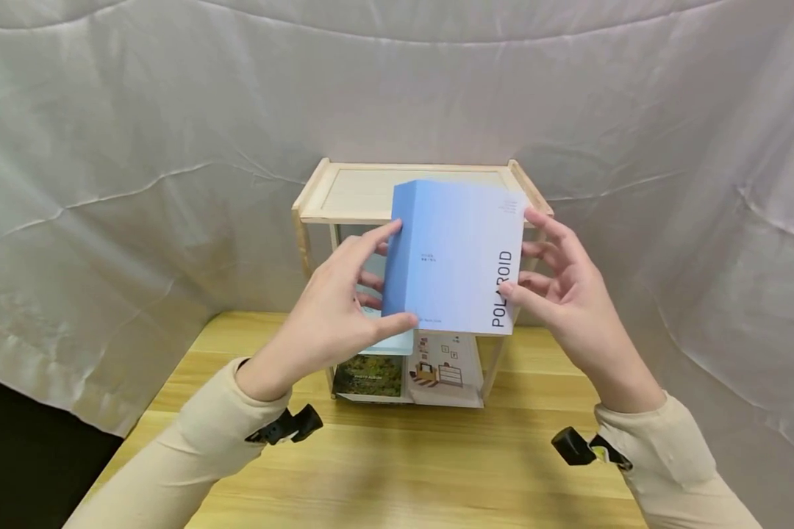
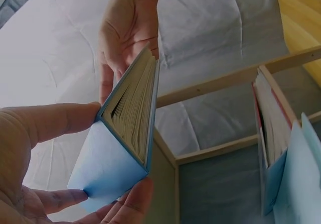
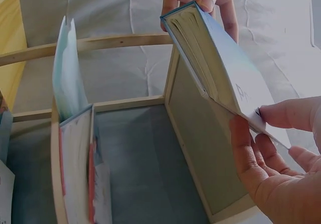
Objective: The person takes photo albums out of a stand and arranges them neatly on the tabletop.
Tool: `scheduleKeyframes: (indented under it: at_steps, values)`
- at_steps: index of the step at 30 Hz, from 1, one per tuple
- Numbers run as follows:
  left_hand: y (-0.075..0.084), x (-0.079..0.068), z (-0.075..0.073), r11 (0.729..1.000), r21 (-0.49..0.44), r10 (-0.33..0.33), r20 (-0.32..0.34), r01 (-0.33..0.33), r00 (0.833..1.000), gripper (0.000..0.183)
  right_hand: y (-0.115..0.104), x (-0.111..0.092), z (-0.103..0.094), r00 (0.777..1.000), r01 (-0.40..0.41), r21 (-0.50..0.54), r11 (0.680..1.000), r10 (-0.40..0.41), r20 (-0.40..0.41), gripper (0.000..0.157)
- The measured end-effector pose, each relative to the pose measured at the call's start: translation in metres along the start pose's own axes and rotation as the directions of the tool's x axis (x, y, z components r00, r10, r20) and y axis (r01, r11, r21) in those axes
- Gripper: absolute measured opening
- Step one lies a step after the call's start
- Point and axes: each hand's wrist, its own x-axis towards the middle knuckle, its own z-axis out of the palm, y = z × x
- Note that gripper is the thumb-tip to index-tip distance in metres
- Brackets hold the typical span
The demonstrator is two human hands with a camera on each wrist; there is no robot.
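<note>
A blue photo album (image 1: pixel 463 257) with "POLAROID" printed along its cover is held up in front of a small wooden shelf. My left hand (image 1: pixel 344 294) grips its spine side, thumb at the lower corner and fingers along the edge. On the opposite side my right hand (image 1: pixel 569 286) pinches the album's edge, its thumb lying on the cover over the lettering. The left wrist view shows the album's thick cream pages (image 2: pixel 133 111) between closed covers. Seen from the right wrist, the album (image 3: pixel 235 63) is tilted above the shelf's open bay.
The wooden shelf (image 1: pixel 417 192) stands on a wood-grain table (image 1: pixel 397 455). On its lower level are a dark green photo album (image 1: pixel 370 376) and a white album with furniture drawings (image 1: pixel 446 364). A pale blue folder (image 3: pixel 69 73) stands upright beside red-edged books. Grey cloth (image 1: pixel 205 110) hangs behind.
</note>
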Motion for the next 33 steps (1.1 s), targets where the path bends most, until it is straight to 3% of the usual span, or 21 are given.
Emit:
scheduleKeyframes:
  at_steps: [11,23,33]
  values:
    - [-0.004,-0.007,0.012,1.0,-0.001,0.022,0.014,-0.022,1.0,0.101,0.007,-0.02,-0.007,1.0,0.013,0.038,0.999,-0.014,0.012,0.086]
    - [-0.008,-0.02,0.031,0.998,-0.064,0.028,0.054,-0.025,0.998,0.1,0.016,-0.044,-0.015,0.999,0.013,0.062,0.998,-0.015,0.033,0.089]
    - [-0.014,-0.03,0.05,0.993,-0.114,-0.018,0.095,0.028,0.995,0.098,0.029,-0.066,-0.021,0.999,-0.012,0.067,0.998,0.01,0.039,0.091]
